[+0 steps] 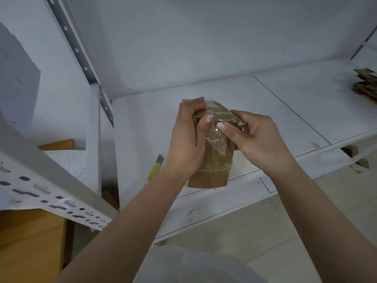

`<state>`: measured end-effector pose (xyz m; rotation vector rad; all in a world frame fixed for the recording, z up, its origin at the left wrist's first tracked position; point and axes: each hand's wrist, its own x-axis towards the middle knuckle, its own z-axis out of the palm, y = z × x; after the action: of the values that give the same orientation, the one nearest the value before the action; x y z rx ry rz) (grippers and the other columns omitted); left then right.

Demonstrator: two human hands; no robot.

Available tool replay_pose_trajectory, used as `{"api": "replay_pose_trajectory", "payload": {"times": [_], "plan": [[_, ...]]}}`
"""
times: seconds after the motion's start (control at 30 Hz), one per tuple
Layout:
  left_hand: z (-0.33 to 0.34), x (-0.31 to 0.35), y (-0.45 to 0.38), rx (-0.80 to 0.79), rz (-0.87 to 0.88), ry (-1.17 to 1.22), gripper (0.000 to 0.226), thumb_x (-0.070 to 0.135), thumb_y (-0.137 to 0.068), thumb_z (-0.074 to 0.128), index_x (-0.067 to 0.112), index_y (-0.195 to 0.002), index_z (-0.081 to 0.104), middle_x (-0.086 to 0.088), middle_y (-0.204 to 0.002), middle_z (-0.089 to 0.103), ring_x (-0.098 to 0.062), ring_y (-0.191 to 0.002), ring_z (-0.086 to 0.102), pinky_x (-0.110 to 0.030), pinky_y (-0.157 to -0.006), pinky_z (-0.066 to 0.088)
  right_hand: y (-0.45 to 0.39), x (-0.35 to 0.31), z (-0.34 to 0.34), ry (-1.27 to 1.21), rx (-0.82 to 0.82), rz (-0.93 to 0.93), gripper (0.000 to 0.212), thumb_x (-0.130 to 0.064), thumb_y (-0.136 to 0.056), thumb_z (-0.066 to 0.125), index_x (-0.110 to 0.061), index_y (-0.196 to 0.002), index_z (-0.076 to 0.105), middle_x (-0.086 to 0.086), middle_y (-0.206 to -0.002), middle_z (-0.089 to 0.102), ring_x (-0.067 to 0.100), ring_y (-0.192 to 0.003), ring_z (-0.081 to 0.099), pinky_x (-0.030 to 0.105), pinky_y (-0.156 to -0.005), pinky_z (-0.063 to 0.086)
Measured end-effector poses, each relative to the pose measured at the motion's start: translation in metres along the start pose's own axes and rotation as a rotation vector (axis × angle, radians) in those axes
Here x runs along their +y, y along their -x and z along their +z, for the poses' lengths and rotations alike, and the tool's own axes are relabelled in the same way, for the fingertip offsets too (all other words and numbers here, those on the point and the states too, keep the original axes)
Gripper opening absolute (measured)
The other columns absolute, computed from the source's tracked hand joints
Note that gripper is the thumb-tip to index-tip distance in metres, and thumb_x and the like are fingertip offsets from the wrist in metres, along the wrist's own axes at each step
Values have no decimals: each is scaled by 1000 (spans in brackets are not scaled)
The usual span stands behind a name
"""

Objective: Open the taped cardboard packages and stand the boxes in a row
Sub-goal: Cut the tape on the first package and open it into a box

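Note:
I hold a flat brown cardboard package (pixel 212 178) wrapped in clear tape above the front of a white shelf (pixel 265 107). My left hand (pixel 187 144) grips its upper left side, thumb on the front. My right hand (pixel 259 137) pinches a loose, crumpled sheet of clear tape (pixel 218 131) at the package's upper right. The package's top is partly hidden by my fingers. A yellow utility knife (pixel 155 168) lies on the shelf just left of my left wrist.
A stack of flattened cardboard pieces (pixel 367 84) lies at the shelf's far right. A perforated metal upright (pixel 95 139) and a slanted beam (pixel 51 180) stand at the left, with wooden boards (pixel 30 242) below. Cardboard scraps (pixel 350 150) lie under the shelf.

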<state>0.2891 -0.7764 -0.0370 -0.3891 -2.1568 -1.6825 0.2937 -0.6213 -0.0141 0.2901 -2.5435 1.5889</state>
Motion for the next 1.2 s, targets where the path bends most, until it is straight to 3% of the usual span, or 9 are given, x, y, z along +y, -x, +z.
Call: {"api": "replay_pose_trajectory", "payload": {"times": [0.33, 0.53, 0.6, 0.73, 0.83, 0.9, 0.97, 1.03, 1.2], "plan": [[-7, 6, -3, 72, 12, -77, 37, 31, -99, 43, 8, -127, 51, -6, -126, 57, -13, -115, 56, -20, -97, 45, 8, 1, 6, 70, 195, -65, 60, -67, -86, 53, -12, -63, 64, 18, -58, 59, 32, -62, 63, 50, -64, 52], [-6, 8, -3, 45, 30, -152, 40, 34, -99, 43, 9, -129, 51, -6, -131, 54, -17, -121, 53, -25, -102, 43, 12, -2, 1, 550, 301, -227, 70, -60, -94, 27, -7, -59, 59, 6, -49, 56, 29, -49, 55, 39, -52, 47], [-8, 9, -5, 61, 28, -162, 40, 34, -99, 42, 9, -129, 51, -6, -130, 55, -16, -120, 53, -23, -101, 42, 14, -6, 0, 414, 254, -151, 74, -67, -91, 24, -10, -65, 65, 6, -56, 63, 26, -57, 62, 40, -61, 51], [-13, 15, -8, 65, -3, -74, 39, 34, -99, 41, 10, -127, 51, 0, -121, 60, -3, -108, 57, -12, -92, 43, 10, -1, -8, -215, 198, 118, 62, -64, -97, 27, -23, -109, 72, -1, -81, 75, 18, -70, 72, 35, -68, 51], [-10, 19, -5, 27, -35, 20, 40, 38, -98, 40, 11, -125, 52, 3, -110, 64, -9, -102, 62, -20, -89, 48, 9, 6, -1, -129, 187, 39, 70, -66, -89, 22, -25, -131, 62, -3, -91, 68, 8, -72, 65, 27, -66, 52], [-5, 22, -2, 28, -37, 56, 40, 37, -98, 40, 10, -125, 51, 3, -107, 64, -9, -99, 63, -20, -87, 48, 10, 8, 8, -64, 197, -12, 82, -76, -83, 13, -30, -134, 58, 2, -101, 63, -2, -90, 62, 19, -85, 49], [-3, 22, -1, 33, -41, 68, 40, 36, -98, 40, 9, -125, 51, 3, -105, 64, -9, -98, 63, -19, -86, 48, 11, 8, 13, -26, 224, -61, 87, -83, -80, 8, -32, -130, 57, -1, -108, 61, 9, -108, 59, 38, -97, 48], [-2, 21, 1, 37, -47, 72, 41, 36, -98, 40, 8, -126, 50, 0, -106, 64, -11, -100, 63, -21, -87, 49, 12, 6, 16, 65, 277, -114, 86, -78, -83, 5, -27, -130, 57, -6, -104, 58, 20, -108, 59, 46, -90, 48], [4, 23, 7, 50, -39, 24, 41, 37, -98, 40, 9, -127, 50, -4, -116, 62, -12, -107, 61, -25, -93, 49, 16, 2, 24, 535, 530, -318, 73, -47, -103, 12, -1, -106, 69, 11, -83, 69, 29, -65, 66, 21, -60, 33]]}}
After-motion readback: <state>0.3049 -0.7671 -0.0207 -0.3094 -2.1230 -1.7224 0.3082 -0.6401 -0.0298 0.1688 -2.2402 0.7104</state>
